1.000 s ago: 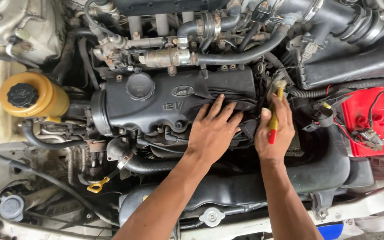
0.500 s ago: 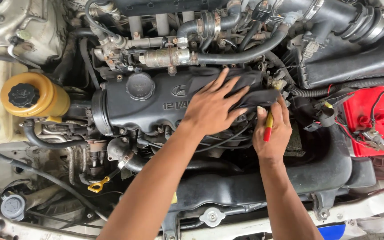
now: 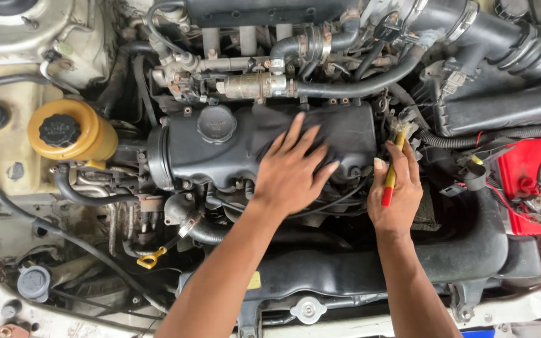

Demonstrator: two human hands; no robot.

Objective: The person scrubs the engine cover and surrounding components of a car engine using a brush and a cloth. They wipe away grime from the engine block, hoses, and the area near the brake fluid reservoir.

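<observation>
I look down into a car's engine bay. My left hand (image 3: 292, 169) lies flat, fingers spread, on the black engine top cover (image 3: 220, 156), right of its round oil filler cap (image 3: 216, 124). My right hand (image 3: 397, 194) grips a small brush with a red and yellow handle (image 3: 389, 181). Its pale bristles touch the right end of the cover, near a black corrugated hose (image 3: 464, 141).
A yellow fluid reservoir with a black cap (image 3: 70, 131) sits at the left. A red battery (image 3: 533, 188) is at the right edge. A yellow dipstick loop (image 3: 151, 258) and a radiator cap (image 3: 308, 309) lie near the front. Thick black intake hoses (image 3: 502, 37) run top right.
My left hand slid up and to the right across the engine cover. My right hand with the brush shifted slightly upward toward the cover's right end.
</observation>
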